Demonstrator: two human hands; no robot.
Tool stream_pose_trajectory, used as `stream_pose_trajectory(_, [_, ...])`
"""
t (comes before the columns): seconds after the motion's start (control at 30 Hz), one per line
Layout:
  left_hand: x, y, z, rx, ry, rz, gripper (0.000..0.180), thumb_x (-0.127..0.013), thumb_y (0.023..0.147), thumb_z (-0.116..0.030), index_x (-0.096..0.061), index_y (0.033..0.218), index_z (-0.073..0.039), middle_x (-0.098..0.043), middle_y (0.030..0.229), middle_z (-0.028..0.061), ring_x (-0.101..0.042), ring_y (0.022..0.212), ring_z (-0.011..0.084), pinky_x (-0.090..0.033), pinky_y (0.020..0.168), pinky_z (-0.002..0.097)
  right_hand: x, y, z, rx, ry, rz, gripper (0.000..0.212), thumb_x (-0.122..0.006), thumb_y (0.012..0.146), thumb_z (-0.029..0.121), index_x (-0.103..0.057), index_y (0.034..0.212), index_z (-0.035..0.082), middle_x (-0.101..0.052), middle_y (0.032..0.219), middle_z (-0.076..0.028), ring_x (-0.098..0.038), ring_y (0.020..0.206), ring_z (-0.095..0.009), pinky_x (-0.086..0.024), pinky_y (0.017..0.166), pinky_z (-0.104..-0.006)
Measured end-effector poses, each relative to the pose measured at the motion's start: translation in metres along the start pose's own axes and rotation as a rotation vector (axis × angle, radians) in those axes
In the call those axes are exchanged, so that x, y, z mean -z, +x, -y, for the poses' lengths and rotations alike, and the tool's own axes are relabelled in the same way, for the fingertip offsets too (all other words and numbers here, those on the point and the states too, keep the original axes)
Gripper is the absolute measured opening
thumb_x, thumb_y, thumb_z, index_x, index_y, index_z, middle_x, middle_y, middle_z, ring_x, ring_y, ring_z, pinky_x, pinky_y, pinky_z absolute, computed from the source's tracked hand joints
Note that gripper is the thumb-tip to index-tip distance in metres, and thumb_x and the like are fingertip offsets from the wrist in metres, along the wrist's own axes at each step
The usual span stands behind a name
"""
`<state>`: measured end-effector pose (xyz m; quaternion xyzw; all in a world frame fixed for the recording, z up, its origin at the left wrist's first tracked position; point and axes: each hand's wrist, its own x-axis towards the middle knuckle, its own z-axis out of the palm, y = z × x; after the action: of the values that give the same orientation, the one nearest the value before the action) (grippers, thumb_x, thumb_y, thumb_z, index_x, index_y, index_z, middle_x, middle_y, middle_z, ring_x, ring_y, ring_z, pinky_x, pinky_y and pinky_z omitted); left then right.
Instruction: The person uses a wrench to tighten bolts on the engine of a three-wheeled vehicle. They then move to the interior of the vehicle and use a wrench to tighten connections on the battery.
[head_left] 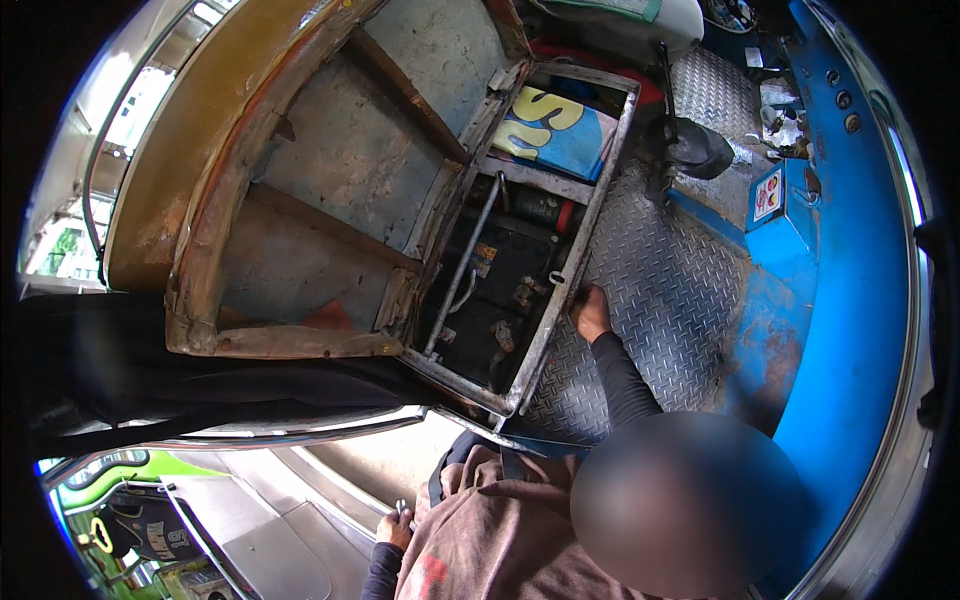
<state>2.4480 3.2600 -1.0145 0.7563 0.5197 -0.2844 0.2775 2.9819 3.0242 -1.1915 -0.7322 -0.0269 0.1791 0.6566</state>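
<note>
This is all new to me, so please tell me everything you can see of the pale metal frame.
The frame is roughly rectangular, its pale, metallic-looking surface worn and stained. A crossbar splits it: a smaller far opening shows a blue packet, a larger near one black gear. A small ring sits on its right side. The raised lid stands along its left. The right hand is at its right edge; whether it touches is unclear.

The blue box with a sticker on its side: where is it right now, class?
In the head view, the blue box is on the right, next to the long blue panel, across the treadplate floor from another person's hand.
</note>
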Motion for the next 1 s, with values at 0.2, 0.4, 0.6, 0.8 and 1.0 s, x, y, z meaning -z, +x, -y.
stream_pose_trajectory(0.2, [0.008,0.005,-0.002,0.035,0.003,0.004,0.043,-0.058,0.094,-0.043,-0.07,0.094,-0.002,-0.068,0.085,0.0275,-0.068,0.089,0.0416,-0.05,0.08,0.0474,-0.004,-0.007,0.048,0.019,-0.076,0.043,0.022,-0.06,0.08,-0.003,-0.07,0.1,-0.002,-0.074,0.094,-0.012,-0.067,0.087,-0.018,-0.051,0.081,-0.0339])
stream_pose_trajectory(0.4, [0.015,0.015,-0.014,0.019,0.098,0.036,0.043,-0.058,0.094,-0.042,-0.071,0.093,-0.001,-0.067,0.085,0.0289,-0.067,0.088,0.044,-0.05,0.078,0.0483,0.001,0.002,0.048,0.063,-0.156,0.048,0.027,-0.063,0.08,-0.001,-0.069,0.106,0.0,-0.074,0.1,-0.012,-0.068,0.091,-0.02,-0.052,0.084,-0.0351])
stream_pose_trajectory(0.6, [0.016,0.03,-0.024,-0.074,0.106,0.02,0.041,-0.058,0.095,-0.04,-0.07,0.09,0.0,-0.066,0.081,0.0288,-0.067,0.085,0.0435,-0.05,0.074,0.0484,0.0,0.001,0.038,-0.015,0.101,0.22,0.04,-0.067,0.083,0.004,-0.061,0.123,0.004,-0.068,0.115,-0.008,-0.062,0.106,-0.016,-0.05,0.091,-0.0342])
stream_pose_trajectory(0.8, [0.026,0.03,-0.006,-0.021,0.088,0.055,0.043,-0.057,0.094,-0.039,-0.069,0.09,0.002,-0.066,0.078,0.0275,-0.069,0.079,0.0399,-0.05,0.072,0.0467,0.014,0.001,0.035,0.302,-0.446,0.201,0.036,-0.067,0.076,0.008,-0.064,0.111,0.003,-0.068,0.106,-0.019,-0.065,0.099,-0.036,-0.052,0.086,-0.0418])
stream_pose_trajectory(1.0, [0.023,0.03,0.028,-0.017,0.096,0.066,0.041,-0.059,0.094,-0.039,-0.07,0.092,0.001,-0.067,0.074,0.0236,-0.07,0.073,0.0328,-0.051,0.068,0.0415,-0.006,-0.004,0.02,0.176,-0.278,0.106,0.033,-0.067,0.075,0.007,-0.065,0.107,0.002,-0.07,0.1,-0.021,-0.066,0.097,-0.038,-0.051,0.085,-0.0422])
